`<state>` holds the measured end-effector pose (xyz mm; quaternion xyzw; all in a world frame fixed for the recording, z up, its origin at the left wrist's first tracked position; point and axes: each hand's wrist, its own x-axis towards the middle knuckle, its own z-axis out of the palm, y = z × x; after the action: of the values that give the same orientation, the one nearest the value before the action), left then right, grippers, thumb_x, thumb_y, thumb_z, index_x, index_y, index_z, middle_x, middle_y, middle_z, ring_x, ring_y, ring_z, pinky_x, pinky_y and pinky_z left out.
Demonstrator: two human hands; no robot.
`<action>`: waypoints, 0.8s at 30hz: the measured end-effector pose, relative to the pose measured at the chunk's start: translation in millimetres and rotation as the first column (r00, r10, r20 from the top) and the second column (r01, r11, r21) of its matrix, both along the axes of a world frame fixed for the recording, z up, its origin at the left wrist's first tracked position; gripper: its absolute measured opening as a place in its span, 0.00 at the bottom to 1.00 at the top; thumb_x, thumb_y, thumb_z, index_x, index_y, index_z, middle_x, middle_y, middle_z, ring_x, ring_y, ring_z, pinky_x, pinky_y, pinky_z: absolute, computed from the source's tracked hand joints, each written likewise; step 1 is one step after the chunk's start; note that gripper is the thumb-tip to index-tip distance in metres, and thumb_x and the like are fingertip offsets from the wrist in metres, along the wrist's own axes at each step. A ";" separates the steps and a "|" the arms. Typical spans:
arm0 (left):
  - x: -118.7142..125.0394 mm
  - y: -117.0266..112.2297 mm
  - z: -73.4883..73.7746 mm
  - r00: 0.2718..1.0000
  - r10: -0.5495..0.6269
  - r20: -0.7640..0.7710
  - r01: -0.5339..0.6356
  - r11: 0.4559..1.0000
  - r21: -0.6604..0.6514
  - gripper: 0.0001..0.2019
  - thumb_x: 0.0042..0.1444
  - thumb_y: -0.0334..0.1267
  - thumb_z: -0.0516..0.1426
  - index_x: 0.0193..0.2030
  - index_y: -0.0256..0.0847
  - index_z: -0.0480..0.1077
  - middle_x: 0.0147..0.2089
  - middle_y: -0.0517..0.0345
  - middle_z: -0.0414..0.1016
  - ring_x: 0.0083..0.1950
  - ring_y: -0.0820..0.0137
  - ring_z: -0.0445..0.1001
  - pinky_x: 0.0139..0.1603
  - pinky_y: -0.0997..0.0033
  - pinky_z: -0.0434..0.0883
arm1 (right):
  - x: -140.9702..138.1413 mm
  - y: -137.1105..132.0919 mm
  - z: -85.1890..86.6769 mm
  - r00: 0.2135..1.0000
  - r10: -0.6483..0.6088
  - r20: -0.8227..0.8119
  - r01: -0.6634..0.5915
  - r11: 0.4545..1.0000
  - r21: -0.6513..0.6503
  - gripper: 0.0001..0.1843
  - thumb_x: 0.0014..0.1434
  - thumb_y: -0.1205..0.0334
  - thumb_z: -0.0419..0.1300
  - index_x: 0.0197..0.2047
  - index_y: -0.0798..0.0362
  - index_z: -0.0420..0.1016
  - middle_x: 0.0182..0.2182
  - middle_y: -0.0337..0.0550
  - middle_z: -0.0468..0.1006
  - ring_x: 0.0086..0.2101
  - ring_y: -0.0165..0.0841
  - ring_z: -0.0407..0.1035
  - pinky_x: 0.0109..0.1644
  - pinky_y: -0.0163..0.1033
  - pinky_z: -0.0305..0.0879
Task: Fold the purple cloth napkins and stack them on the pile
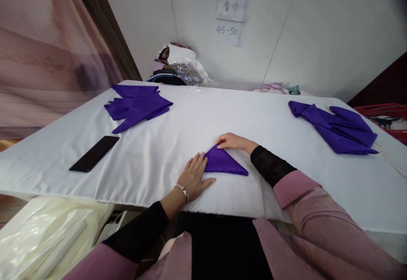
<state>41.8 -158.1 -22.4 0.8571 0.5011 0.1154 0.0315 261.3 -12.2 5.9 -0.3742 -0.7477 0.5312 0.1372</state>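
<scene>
One purple cloth (224,162): folded to triangle; any folds left, can't tell.
L hand (191,177): flat on L edge.
R hand (233,141): pinching top corner.

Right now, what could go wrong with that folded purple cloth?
Slipped fold: the right hand pinches only the far corner of the purple cloth, so layers might shift.
Skewed edge: the left hand lies flat at the cloth's left side and could drag it.
Bunching: the white tablecloth is rippled nearby and might ruck up.
</scene>
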 end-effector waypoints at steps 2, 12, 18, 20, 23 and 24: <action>0.2 -0.1 0.6 1.000 0.008 -0.007 -0.008 1.000 -0.020 0.36 0.59 0.58 0.46 0.66 0.33 0.51 0.70 0.40 0.48 0.71 0.55 0.45 0.67 0.49 0.53 | 1.7 2.6 -2.4 0.999 0.031 -0.008 -0.031 0.998 0.050 0.10 0.50 0.62 0.62 0.37 0.55 0.77 0.29 0.38 0.76 0.27 0.26 0.65 0.34 0.34 0.60; 1.2 1.8 2.6 0.998 0.016 -0.053 -0.017 1.000 -0.019 0.35 0.59 0.58 0.45 0.67 0.35 0.50 0.70 0.42 0.49 0.71 0.55 0.46 0.67 0.47 0.51 | 1.1 -5.2 -0.3 0.997 0.033 0.063 -0.053 0.937 0.346 0.06 0.53 0.62 0.60 0.34 0.55 0.75 0.35 0.41 0.76 0.35 0.31 0.67 0.42 0.37 0.63; 2.1 3.6 2.7 0.997 0.020 -0.078 -0.022 1.000 -0.023 0.36 0.59 0.58 0.45 0.66 0.33 0.51 0.70 0.42 0.49 0.70 0.55 0.47 0.68 0.48 0.50 | 39.7 -49.2 14.8 0.960 -0.270 0.071 0.240 0.928 0.285 0.13 0.57 0.57 0.58 0.42 0.55 0.75 0.37 0.45 0.77 0.35 0.32 0.70 0.41 0.38 0.64; 2.0 4.2 2.4 0.997 0.016 -0.070 -0.018 1.000 -0.023 0.36 0.59 0.58 0.45 0.66 0.33 0.51 0.70 0.42 0.49 0.70 0.55 0.47 0.67 0.48 0.50 | 56.5 -74.7 18.5 0.961 -0.254 0.109 0.226 0.950 0.214 0.17 0.57 0.53 0.58 0.45 0.54 0.75 0.35 0.44 0.77 0.33 0.32 0.70 0.39 0.37 0.65; 1.6 4.9 1.4 0.998 0.009 -0.059 -0.010 1.000 -0.020 0.36 0.59 0.58 0.45 0.66 0.33 0.50 0.70 0.41 0.49 0.70 0.55 0.48 0.67 0.47 0.50 | 71.1 -113.8 20.1 0.959 -0.208 0.194 0.160 0.958 0.236 0.24 0.54 0.50 0.62 0.52 0.52 0.70 0.35 0.42 0.76 0.32 0.32 0.70 0.37 0.37 0.64; 1.5 5.1 1.0 0.998 0.007 -0.055 -0.008 1.000 -0.016 0.36 0.59 0.57 0.45 0.67 0.33 0.50 0.70 0.41 0.49 0.70 0.54 0.48 0.67 0.46 0.50 | 72.2 -124.8 19.7 0.952 -0.201 0.230 0.132 0.949 0.285 0.25 0.53 0.51 0.62 0.52 0.52 0.70 0.35 0.42 0.76 0.33 0.32 0.69 0.36 0.37 0.63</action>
<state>43.3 -152.9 -21.4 0.8578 0.5059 0.0877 0.0243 333.5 -137.0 25.5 -0.4801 -0.7891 0.3592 0.1333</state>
